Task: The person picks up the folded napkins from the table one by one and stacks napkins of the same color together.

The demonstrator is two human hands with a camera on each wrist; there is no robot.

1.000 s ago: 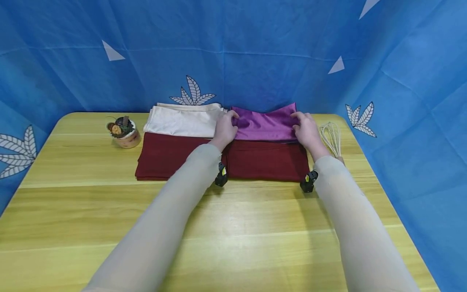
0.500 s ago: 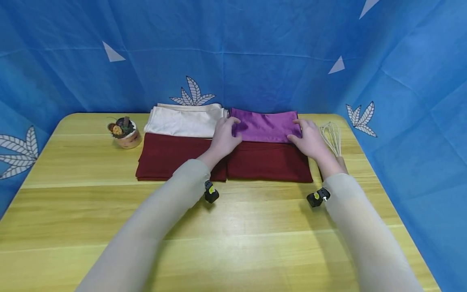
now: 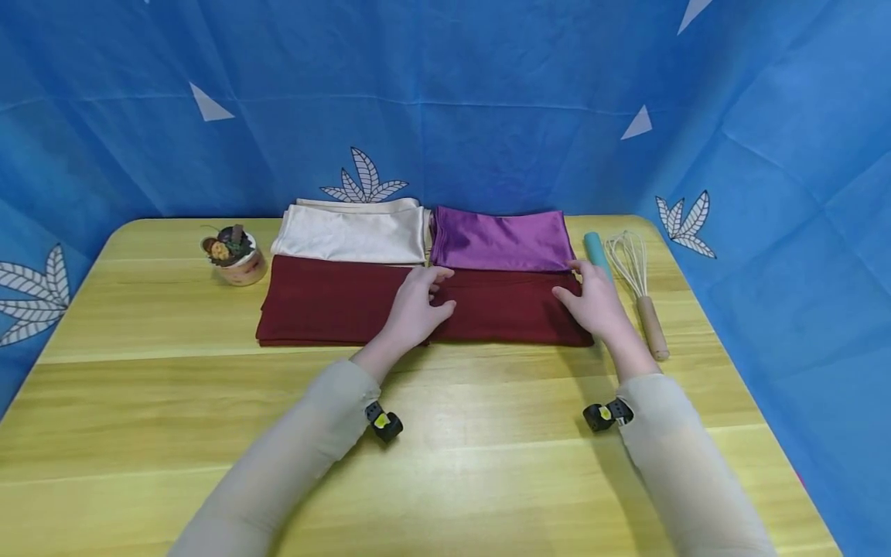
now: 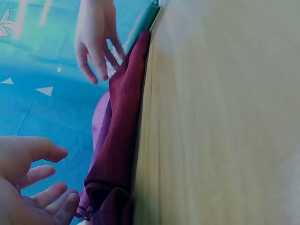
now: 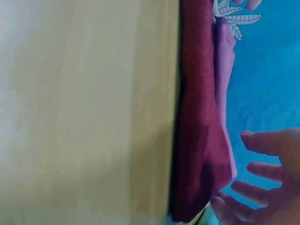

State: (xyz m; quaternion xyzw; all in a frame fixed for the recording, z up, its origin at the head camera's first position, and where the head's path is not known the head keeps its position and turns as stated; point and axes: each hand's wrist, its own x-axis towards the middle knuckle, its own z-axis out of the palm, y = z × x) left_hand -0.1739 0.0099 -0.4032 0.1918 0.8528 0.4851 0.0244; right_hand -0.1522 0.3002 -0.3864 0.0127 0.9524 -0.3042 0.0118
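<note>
My left hand (image 3: 414, 308), fingers loosely bent and holding nothing, hovers where two folded dark red cloths meet. The left red cloth (image 3: 327, 298) lies in front of a folded white satin cloth (image 3: 355, 234). In front of a folded purple satin cloth (image 3: 501, 240) lies the right red cloth (image 3: 504, 305). Above that cloth's right end is my right hand (image 3: 595, 300), thumb apart from the fingers and nothing in its grasp. Both wrist views show spread, relaxed fingers beside the right red cloth (image 4: 123, 112), with the purple cloth (image 5: 224, 70) behind it.
To the right of the cloths lies a whisk (image 3: 636, 282) with a wooden handle. A teal rod-like thing (image 3: 596, 251) is partly hidden behind my right hand. A small decorated pot (image 3: 240, 259) stands at the left of the wooden table (image 3: 445, 464). Blue curtain (image 3: 487, 93) hangs behind.
Both hands have let go of the purple cloth and drawn back toward me over the red cloths. The purple cloth's raised right corner now lies flat. The teal thing has come into view.
</note>
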